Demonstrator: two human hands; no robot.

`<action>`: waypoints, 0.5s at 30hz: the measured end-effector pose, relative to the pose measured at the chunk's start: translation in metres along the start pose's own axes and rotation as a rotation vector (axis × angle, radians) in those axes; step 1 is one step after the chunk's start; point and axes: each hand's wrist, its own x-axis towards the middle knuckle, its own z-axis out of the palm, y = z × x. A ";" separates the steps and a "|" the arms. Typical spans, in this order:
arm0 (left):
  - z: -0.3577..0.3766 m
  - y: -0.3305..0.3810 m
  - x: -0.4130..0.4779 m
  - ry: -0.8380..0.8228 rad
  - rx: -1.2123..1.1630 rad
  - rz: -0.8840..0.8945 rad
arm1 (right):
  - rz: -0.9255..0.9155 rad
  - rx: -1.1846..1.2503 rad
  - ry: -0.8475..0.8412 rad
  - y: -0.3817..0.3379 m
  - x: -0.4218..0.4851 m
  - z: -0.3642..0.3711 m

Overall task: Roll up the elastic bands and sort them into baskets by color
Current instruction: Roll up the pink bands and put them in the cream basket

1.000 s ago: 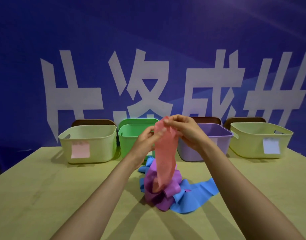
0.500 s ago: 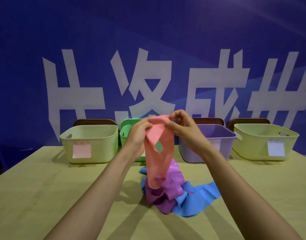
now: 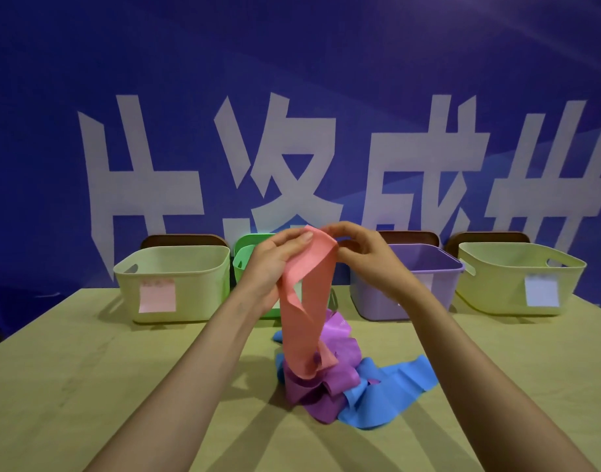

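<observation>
A pink elastic band (image 3: 304, 311) hangs from both hands above the table. My left hand (image 3: 275, 264) pinches its top left edge and my right hand (image 3: 363, 257) pinches the top right. The band's lower end rests on a crumpled purple band (image 3: 329, 379), which lies on a blue band (image 3: 391, 393). Four baskets stand in a row at the back: a cream basket with a pink label (image 3: 173, 284), a green basket (image 3: 246, 260) partly hidden behind my left hand, a purple basket (image 3: 428, 277), and a cream basket with a pale blue label (image 3: 520, 277).
The wooden table (image 3: 88, 386) stretches wide on both sides of the band pile. Behind the baskets, brown chair backs (image 3: 183, 240) stand against a blue banner with large white characters.
Both hands have lifted the pink band a little higher and spread its top end apart. The view has shifted slightly left.
</observation>
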 end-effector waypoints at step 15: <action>-0.021 -0.056 -0.019 0.004 0.853 0.048 | 0.142 0.391 0.358 -0.044 0.016 -0.011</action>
